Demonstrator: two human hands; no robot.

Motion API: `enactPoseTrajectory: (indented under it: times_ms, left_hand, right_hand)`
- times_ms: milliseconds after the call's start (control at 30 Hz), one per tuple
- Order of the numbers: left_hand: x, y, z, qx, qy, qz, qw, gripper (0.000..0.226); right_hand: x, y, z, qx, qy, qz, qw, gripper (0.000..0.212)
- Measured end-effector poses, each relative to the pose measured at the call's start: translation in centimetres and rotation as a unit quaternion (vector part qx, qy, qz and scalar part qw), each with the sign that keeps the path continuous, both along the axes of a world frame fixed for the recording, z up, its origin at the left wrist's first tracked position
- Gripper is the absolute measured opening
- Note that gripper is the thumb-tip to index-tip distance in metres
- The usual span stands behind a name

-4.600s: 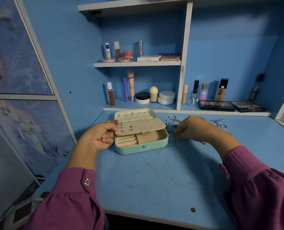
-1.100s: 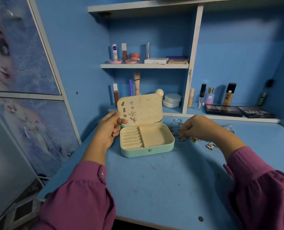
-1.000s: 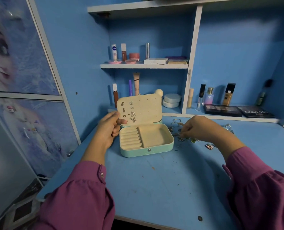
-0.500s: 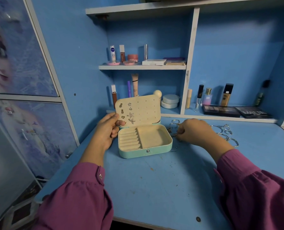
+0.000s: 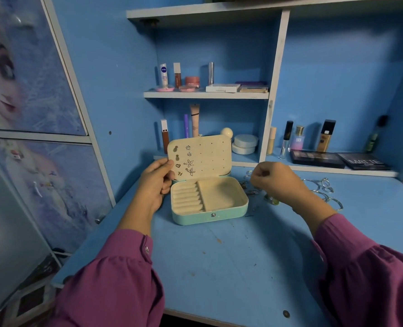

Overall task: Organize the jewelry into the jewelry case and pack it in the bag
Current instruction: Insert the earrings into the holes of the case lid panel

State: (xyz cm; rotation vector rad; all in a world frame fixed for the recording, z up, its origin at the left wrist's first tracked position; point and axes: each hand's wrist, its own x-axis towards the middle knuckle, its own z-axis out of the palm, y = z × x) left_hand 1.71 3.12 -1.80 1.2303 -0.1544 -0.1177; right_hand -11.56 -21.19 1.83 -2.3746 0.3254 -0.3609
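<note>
The open case [image 5: 209, 201] sits mid-counter [image 5: 231, 256]. The left hand [image 5: 156, 182] holds the upright earring panel [image 5: 199, 159] by its left edge. Right of the case, the right hand [image 5: 274, 180] hovers, fingers curled together; I cannot tell what it pinches. Jewelry [image 5: 323, 192] lies just beyond.

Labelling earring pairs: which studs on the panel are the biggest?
The two silver starfish studs, stacked low in the earring panel's second column; the other studs are clearly smaller.

Single head cam, wide-angle, looking fwd and down, close over desk [image 5: 231, 267], facing shelves [image 5: 205, 95]
</note>
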Motion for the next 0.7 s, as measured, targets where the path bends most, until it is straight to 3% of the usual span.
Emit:
enactPoseTrajectory:
  times_ms: [133,333,700]
  left_hand:
    - [0.2,0.0,0.0,-0.006,0.007,-0.003,1.0,0.024]
    - [0.0,0.1,-0.1,-0.008,0.008,-0.007,1.0,0.023]
    - [0.0,0.2,0.0,-0.006,0.004,-0.015,1.0,0.016]
  right_hand:
    - [0.6,1.3,0.5,0.161,-0.045,0.002,0.986,0.012]
    - [1.9,3.0,0.8,0.324,-0.018,0.049,0.945,0.013]
    - [4.5,5.3,0.7,0.396,-0.05,0.112,0.91,0.012]
